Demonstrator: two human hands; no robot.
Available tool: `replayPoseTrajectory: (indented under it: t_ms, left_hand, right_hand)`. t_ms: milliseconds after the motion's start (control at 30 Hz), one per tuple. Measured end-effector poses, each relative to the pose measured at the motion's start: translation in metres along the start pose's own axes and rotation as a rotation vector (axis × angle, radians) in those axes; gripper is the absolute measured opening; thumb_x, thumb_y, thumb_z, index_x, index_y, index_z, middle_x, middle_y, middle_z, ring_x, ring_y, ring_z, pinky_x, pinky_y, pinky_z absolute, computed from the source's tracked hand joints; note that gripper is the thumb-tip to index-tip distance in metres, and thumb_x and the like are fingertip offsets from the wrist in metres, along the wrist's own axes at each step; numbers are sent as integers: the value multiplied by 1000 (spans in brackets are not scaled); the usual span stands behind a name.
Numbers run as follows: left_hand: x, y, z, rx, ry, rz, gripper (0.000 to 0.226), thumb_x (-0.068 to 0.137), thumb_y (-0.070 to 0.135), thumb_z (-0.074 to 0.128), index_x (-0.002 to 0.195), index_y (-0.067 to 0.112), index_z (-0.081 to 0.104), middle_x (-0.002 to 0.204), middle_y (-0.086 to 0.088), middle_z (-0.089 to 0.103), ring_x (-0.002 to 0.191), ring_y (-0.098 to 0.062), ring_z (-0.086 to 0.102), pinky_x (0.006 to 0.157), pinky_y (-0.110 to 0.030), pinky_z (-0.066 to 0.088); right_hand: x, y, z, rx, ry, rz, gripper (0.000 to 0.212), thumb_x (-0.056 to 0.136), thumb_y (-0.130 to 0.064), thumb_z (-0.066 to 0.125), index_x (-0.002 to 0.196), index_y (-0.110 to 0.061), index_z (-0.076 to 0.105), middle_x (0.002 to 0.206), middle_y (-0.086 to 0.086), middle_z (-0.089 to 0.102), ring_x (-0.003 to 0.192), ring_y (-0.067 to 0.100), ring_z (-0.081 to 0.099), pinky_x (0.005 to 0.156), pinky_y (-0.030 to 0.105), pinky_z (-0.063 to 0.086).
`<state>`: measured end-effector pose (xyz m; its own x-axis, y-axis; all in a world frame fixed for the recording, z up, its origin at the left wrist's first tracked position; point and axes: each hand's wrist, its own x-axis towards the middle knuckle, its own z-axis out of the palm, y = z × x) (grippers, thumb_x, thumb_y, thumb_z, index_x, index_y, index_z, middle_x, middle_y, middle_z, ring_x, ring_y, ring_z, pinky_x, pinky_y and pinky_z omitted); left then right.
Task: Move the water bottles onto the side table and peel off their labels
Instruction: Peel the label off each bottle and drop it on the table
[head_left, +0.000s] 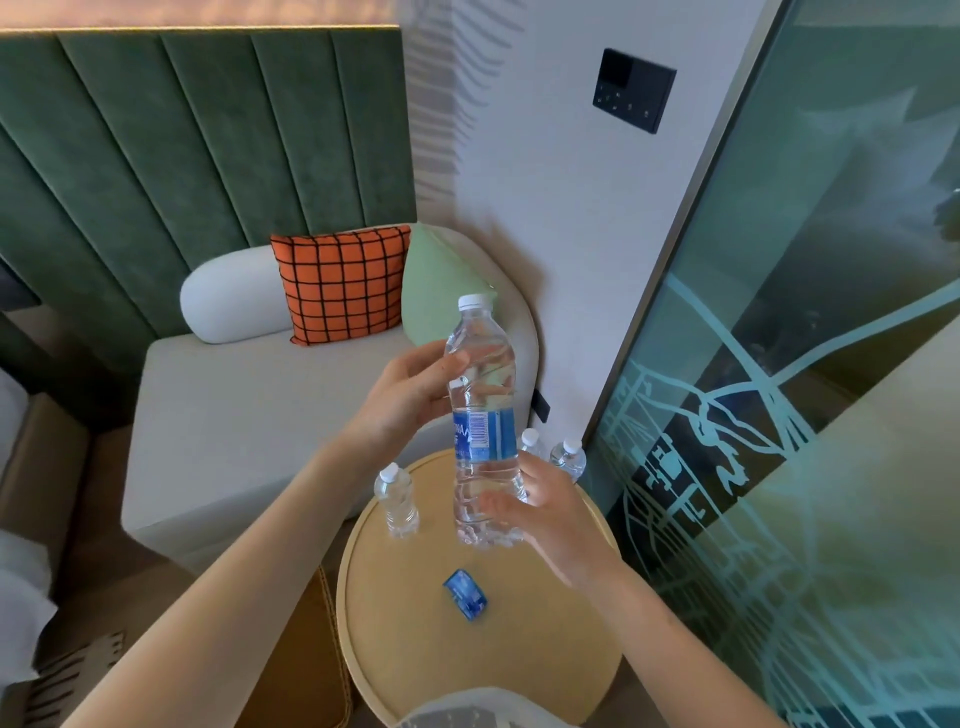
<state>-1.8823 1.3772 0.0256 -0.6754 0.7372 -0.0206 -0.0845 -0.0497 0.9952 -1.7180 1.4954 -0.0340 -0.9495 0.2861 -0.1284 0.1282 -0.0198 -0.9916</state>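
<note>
Head view: left hand and right hand both grip the labelled bottle above the side table; a peeled label lies mid-surface.

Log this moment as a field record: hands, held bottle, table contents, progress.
left hand: grips the upper part of the held bottle
right hand: holds its lower part
held bottle: upright above the side table, cap on, blue label still attached
table contents: bare bottle at left; two far bottles partly hidden; peeled label lying loose
progress: one label off; held bottle not yet peeled
</note>
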Motion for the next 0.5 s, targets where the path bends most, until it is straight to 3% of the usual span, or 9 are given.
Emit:
replayPoseTrajectory:
  t_ms: [67,133,267,367,500]
  left_hand:
    - [-5,0,5,79,77,-13,50,86,40,65,129,14,59,121,-7,69,108,-22,69,93,-39,56]
    - [-13,-4,14,187,215,-4,50,84,43,69,126,19,56,120,0,65,102,-15,68,88,-34,57]
    - [-33,-16,37,410,361,96,34,81,42,76,101,25,54,103,9,64,94,-5,66,74,-21,55]
    - [-37,-24,53,533,439,157,39,75,40,80,94,21,52,98,7,62,91,-2,63,73,-14,50]
    - [-38,-27,64,540,544,179,45,72,39,83,90,19,47,93,6,56,86,0,59,66,-9,45]
  right_hand:
    - [1,0,2,9,51,9,48,76,-31,81,121,-22,69,118,2,74,112,19,69,85,35,60]
    - [3,-2,3,-9,102,7,44,79,-27,82,120,-24,69,116,-3,74,108,13,70,81,31,60]
    - [6,-3,5,5,215,10,43,81,-17,85,120,-21,66,113,-2,74,103,13,72,76,30,61]
    - [5,-4,10,2,268,17,53,73,-27,89,119,-21,63,114,0,72,107,15,69,79,28,59]
    - [4,-3,16,-8,322,3,52,73,-16,90,117,-19,62,108,1,74,101,14,71,80,28,56]
